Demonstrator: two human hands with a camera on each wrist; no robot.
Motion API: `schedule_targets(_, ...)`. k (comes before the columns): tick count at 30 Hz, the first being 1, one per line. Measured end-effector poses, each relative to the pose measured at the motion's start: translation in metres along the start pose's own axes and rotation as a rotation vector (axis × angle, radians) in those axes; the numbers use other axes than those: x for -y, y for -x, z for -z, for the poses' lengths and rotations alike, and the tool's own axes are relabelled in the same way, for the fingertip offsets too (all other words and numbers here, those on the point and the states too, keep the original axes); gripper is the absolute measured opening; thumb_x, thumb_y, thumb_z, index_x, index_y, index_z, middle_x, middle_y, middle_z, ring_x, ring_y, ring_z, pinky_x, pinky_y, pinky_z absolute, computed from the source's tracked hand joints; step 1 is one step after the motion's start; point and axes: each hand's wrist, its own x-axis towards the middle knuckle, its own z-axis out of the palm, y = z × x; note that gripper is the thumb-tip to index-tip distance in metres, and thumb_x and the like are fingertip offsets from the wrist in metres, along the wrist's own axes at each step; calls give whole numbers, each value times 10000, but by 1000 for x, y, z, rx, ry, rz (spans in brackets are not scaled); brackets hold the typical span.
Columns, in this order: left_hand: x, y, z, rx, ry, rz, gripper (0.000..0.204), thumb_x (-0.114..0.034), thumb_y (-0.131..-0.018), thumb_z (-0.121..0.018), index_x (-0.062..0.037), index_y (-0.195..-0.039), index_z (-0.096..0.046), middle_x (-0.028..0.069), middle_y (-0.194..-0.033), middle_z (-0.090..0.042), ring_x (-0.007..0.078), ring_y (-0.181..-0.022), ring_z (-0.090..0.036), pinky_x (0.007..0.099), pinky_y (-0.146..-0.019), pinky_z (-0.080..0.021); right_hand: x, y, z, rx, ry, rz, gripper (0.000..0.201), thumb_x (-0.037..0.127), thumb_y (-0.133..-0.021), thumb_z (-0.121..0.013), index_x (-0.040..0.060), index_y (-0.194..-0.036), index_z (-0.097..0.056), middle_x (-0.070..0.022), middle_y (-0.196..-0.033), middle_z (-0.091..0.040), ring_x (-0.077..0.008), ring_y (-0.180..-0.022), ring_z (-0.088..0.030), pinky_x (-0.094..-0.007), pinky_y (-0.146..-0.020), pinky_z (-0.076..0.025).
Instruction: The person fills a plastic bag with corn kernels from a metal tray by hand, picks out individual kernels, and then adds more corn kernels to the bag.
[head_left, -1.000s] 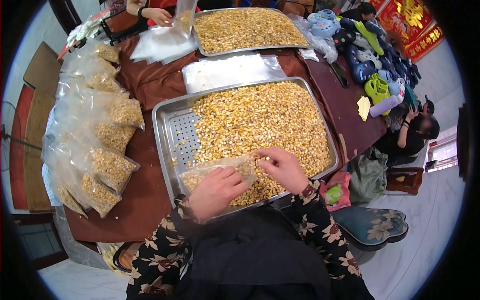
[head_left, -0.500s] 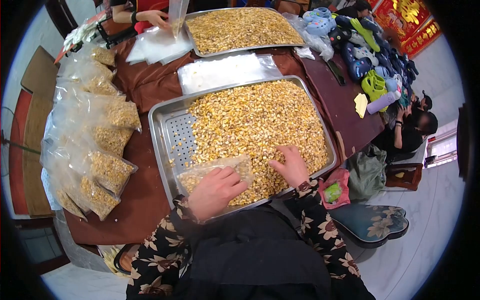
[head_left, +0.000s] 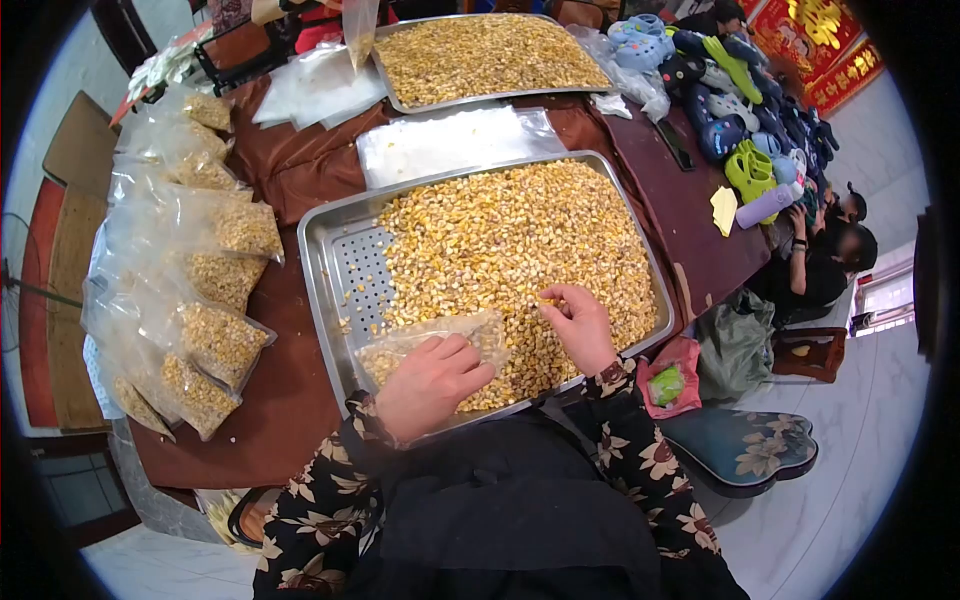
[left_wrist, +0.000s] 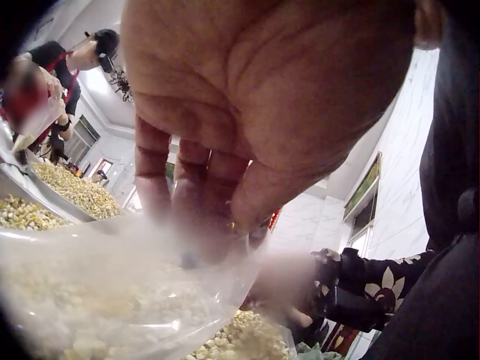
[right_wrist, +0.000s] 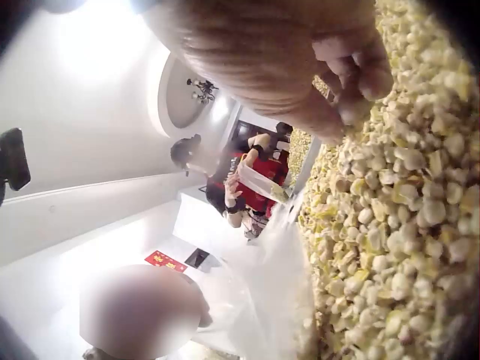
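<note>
My left hand (head_left: pixel 432 388) grips a clear plastic bag (head_left: pixel 375 360) partly filled with corn kernels, lying on its side at the near left of the perforated metal tray (head_left: pixel 318 285). Its thumb and fingers close on the plastic in the left wrist view. Right of the bag, my right hand (head_left: pixel 583 328) is low over the heap of loose corn kernels (head_left: pixel 520 230), with thumb and fingers drawn together and yellow kernels pinched at the tips. The right wrist view has those fingers curled close above the corn (right_wrist: pixel 390 225).
Several filled corn bags (head_left: pixel 225 340) lie along the table's left side. Flat plastic bags (head_left: pixel 460 145) are stacked beyond my tray, before a second corn tray (head_left: pixel 490 60). Clogs (head_left: pixel 750 170) and a purple bottle (head_left: pixel 763 206) crowd the right. A person (right_wrist: pixel 251 180) works opposite.
My right hand has moved right, from the bag's end to the corn heap, where its spread fingers have drawn together. The left hand stays on the bag.
</note>
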Motion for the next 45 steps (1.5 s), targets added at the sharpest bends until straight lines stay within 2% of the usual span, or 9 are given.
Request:
schedule_targets(2,0,0,-1,5,0,2,212,-78,-753,-554,-93,-962,-582,39,-864,-540,223,-893,-536,337,-772,-448,22,3,0,67,-105,-19,183,89,-822,-671,35,-996,-649,-72,-874,-602,-151,-694,-567,-275,-634,-465)
schedule_targets(11,1,2,-1,-15,-8,-4,229,-88,-754,-554,-97,-981,-582,38,-885,-544,221,-896,-539,341,-778,-450,53,13,-20,271,-216,209,157,72,-850,-639,25,-994,-683,-73,-868,-659,-143,-717,-593,-260,-658,-475)
schedule_targets(17,0,3,-2,-37,-13,0,224,-93,-756,-556,-99,-978,-582,36,-888,-546,221,-900,-541,336,-774,-452,21,-5,-9,256,-379,-187,179,87,-847,-643,27,-1012,-680,-76,-887,-669,-156,-724,-605,-272,-660,-479)
schedule_targets(23,1,4,-2,-30,-27,-4,215,-96,-755,-559,-98,-969,-580,35,-891,-549,220,-900,-542,333,-769,-455,-10,-7,-4,160,305,141,457,238,-796,-724,80,-1204,-593,-135,-1196,-539,-288,-953,-605,-366,-777,-506)
schedule_targets(27,0,3,-3,-37,-22,-10,206,-93,-756,-559,-97,-961,-581,37,-882,-549,221,-895,-543,333,-765,-457,-1,1,-18,129,381,208,532,255,-768,-743,105,-1242,-553,-133,-1188,-517,-326,-974,-588,-415,-786,-498)
schedule_targets(34,1,4,-3,-33,-20,-11,207,-85,-751,-559,-96,-956,-581,39,-878,-550,224,-885,-544,337,-760,-458,-19,-9,-34,65,200,187,267,123,-789,-695,71,-1042,-626,-128,-973,-573,-340,-872,-599,-400,-741,-489)
schedule_targets(37,1,5,-3,-36,-14,-10,212,-82,-750,-561,-96,-961,-582,38,-879,-550,224,-883,-544,337,-759,-458,-16,-11,-31,-9,50,174,169,82,-799,-673,44,-962,-650,-122,-884,-609,-303,-792,-604,-368,-705,-488)
schedule_targets(42,-1,3,-3,-40,-11,-4,217,-82,-750,-561,-96,-965,-583,37,-880,-551,222,-886,-543,333,-759,-459,2,-10,-20,130,-265,-86,130,57,-823,-651,24,-949,-654,-43,-854,-610,-102,-691,-543,-249,-626,-447)
schedule_targets(45,-1,2,-3,-43,-18,-4,215,-86,-752,-560,-97,-965,-583,37,-881,-551,220,-888,-542,331,-761,-459,27,-3,-18,154,-343,-6,107,63,-828,-654,18,-925,-654,-20,-830,-600,-67,-694,-525,-228,-620,-434)
